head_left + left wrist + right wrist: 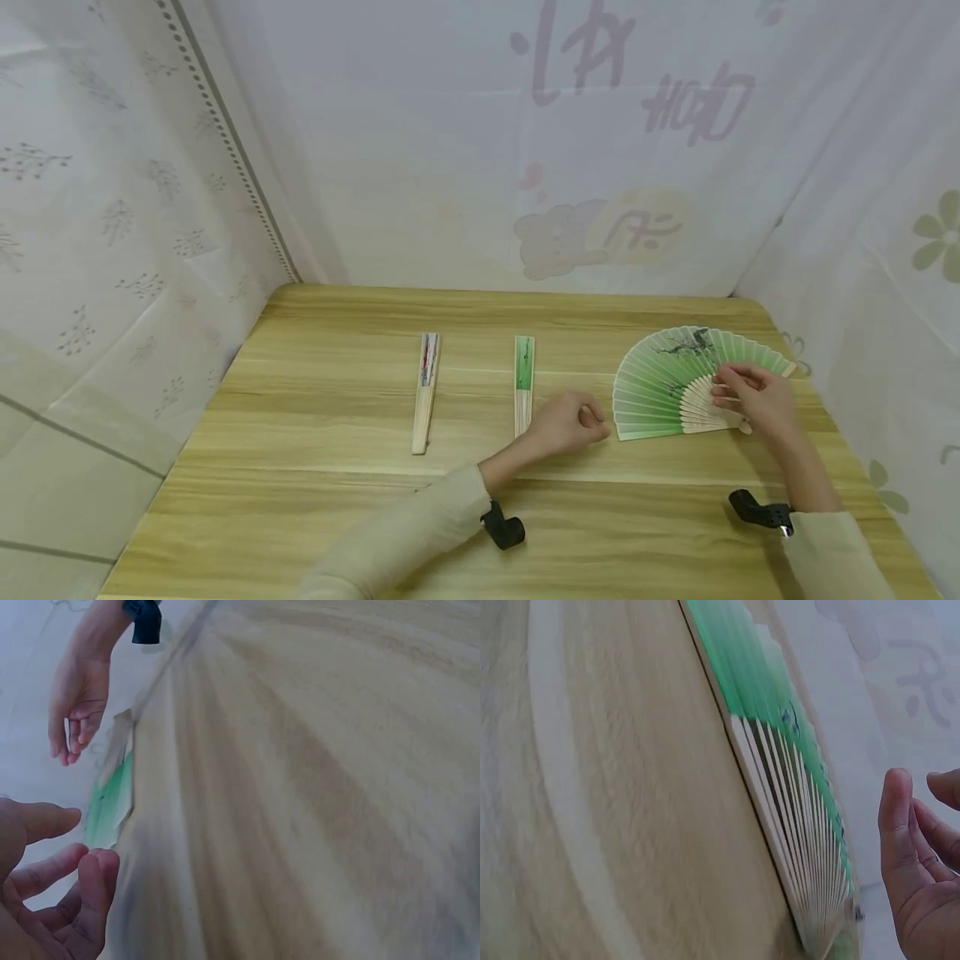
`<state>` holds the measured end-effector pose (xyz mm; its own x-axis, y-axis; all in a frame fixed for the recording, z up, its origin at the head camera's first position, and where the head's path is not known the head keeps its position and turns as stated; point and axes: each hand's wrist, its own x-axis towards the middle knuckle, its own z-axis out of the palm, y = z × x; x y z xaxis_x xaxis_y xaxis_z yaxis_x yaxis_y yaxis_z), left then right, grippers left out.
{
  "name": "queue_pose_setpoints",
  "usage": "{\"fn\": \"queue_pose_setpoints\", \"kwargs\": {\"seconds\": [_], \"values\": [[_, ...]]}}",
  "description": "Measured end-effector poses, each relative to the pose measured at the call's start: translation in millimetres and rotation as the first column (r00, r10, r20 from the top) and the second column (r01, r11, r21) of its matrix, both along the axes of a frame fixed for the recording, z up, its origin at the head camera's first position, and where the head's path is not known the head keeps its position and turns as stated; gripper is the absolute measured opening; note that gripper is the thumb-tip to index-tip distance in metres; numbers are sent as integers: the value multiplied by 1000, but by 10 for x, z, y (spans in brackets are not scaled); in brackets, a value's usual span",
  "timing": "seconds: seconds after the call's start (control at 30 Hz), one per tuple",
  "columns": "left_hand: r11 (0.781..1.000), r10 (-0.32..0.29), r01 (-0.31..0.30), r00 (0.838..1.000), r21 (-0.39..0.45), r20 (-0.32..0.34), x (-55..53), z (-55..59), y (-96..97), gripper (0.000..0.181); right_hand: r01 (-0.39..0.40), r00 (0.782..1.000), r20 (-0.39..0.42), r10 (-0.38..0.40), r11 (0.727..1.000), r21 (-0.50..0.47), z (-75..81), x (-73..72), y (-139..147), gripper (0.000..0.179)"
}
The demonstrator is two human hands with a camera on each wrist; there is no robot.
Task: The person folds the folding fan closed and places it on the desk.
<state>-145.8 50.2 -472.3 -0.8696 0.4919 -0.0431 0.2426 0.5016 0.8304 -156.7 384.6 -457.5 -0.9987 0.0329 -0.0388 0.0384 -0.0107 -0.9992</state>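
Note:
A green folding fan (648, 379) lies spread on the right of the table, printed with a dark branch. Above its pale ribs hovers my right hand (761, 404), loosely bent; the right wrist view shows the hand (922, 877) apart from the fan (742, 675), with nothing between thumb and fingers. My left hand (564, 423) is between the spread fan and a closed green fan (524, 365), whose lower end it hides in the head view. In the left wrist view, a gap separates the left thumb (49, 821) from the fingers, which hold nothing.
Farther left lies another closed fan (425, 392) with a white, red and dark print. The wooden table (300, 400) ends at a back edge against a printed white cloth (420, 167); more cloth hangs at both sides. Each wrist carries a black camera mount (504, 527).

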Motion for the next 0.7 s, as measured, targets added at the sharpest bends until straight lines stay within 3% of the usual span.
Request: {"fn": "queue_pose_setpoints", "kwargs": {"seconds": [0.23, 0.7], "values": [[998, 48, -48, 999, 28, -10, 34, -83, 192, 12, 75, 997, -5, -75, 997, 10, -37, 108, 237, 8], [993, 110, -112, 993, -44, -43, 110, -131, 334, 15, 219, 967, 148, -209, 975, -49, -109, 181, 470, 17]]}}
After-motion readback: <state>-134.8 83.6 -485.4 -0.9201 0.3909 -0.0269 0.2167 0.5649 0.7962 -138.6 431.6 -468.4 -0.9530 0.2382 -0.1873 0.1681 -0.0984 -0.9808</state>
